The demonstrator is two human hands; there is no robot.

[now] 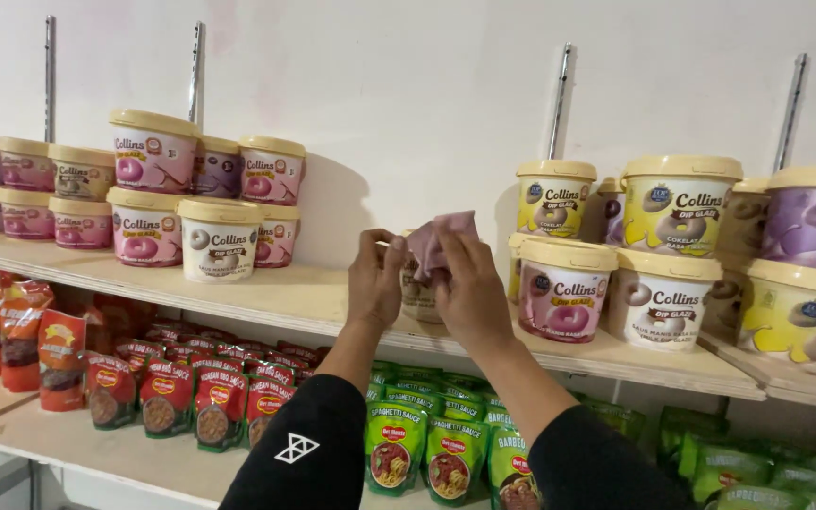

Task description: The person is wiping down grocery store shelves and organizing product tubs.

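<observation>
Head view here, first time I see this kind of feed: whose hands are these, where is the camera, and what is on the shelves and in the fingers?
The one picture comes from a camera worn on a person's head, looking forward and down at their own two bare hands. The left hand and right hand are raised together and pinch a small pinkish cloth between them. Behind them stands a small tub on the wooden upper shelf. That shelf carries stacked lidded tubs with cream lids, left and right. The shelf below holds red sauce pouches and green sauce pouches. Black sleeves cover the forearms.
</observation>
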